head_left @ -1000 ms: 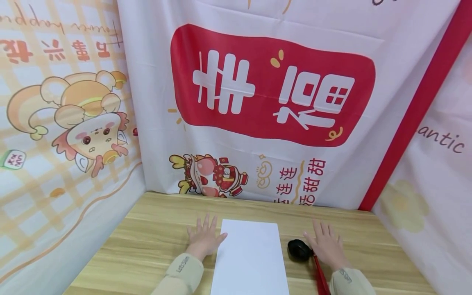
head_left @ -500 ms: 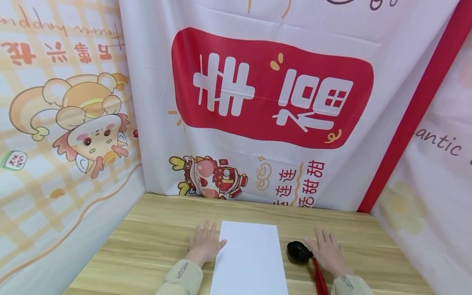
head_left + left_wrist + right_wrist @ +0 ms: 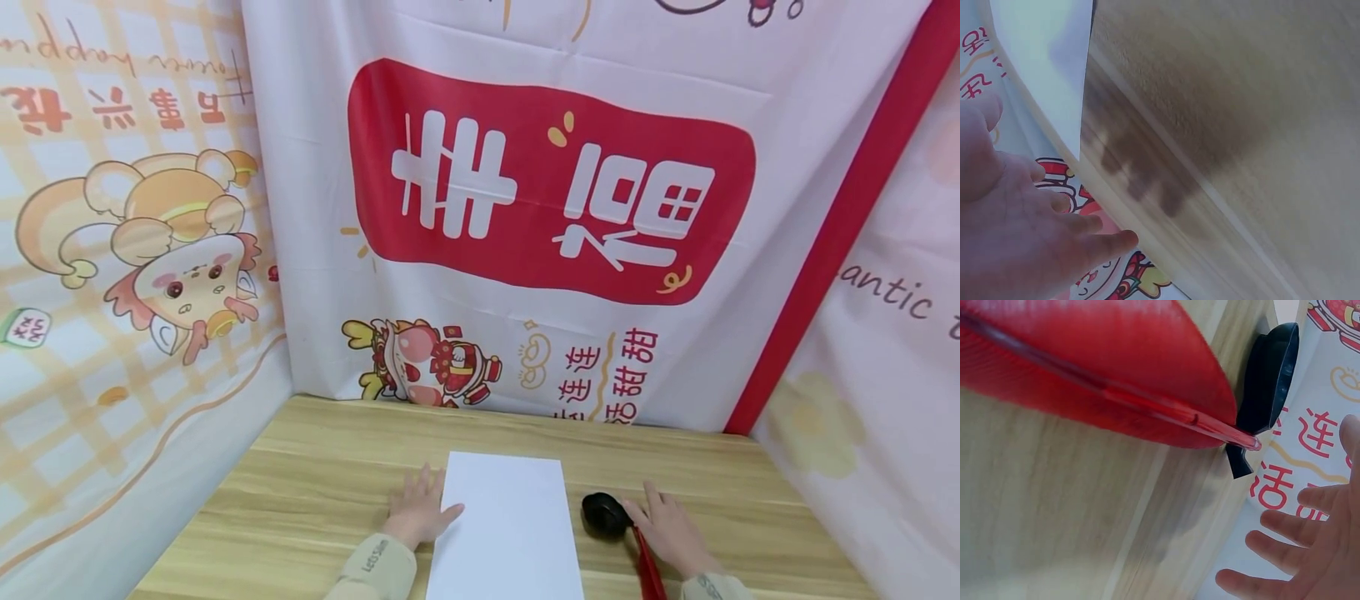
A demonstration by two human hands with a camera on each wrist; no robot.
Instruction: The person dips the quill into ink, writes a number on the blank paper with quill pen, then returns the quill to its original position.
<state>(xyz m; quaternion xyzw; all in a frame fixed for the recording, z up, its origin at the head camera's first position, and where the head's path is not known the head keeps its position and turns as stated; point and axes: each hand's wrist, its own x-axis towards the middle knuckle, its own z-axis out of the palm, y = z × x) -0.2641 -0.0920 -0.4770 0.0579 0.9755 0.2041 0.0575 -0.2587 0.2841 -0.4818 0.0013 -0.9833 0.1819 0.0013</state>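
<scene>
A sheet of white paper (image 3: 504,533) lies lengthwise on the wooden table. My left hand (image 3: 422,512) is at its left edge, fingers spread and thumb over the margin. In the left wrist view, the left hand (image 3: 1041,231) casts a finger shadow on the wood. Right of the paper sits a small black dish (image 3: 604,515), with a red feather pen (image 3: 649,571) whose tip leans at it in the right wrist view. My right hand (image 3: 667,529) is just right of the dish, fingers extended and holding nothing. Whether that hand touches the dish or pen, I cannot tell.
The table (image 3: 315,467) ends at a white cloth backdrop (image 3: 315,250) with a red printed panel. Printed cloths hang at the left (image 3: 142,350) and right (image 3: 892,383) sides.
Both hands have drawn back slightly toward me. The right hand's fingers are less spread than before. Paper, dish and feather pen keep their places on the table.
</scene>
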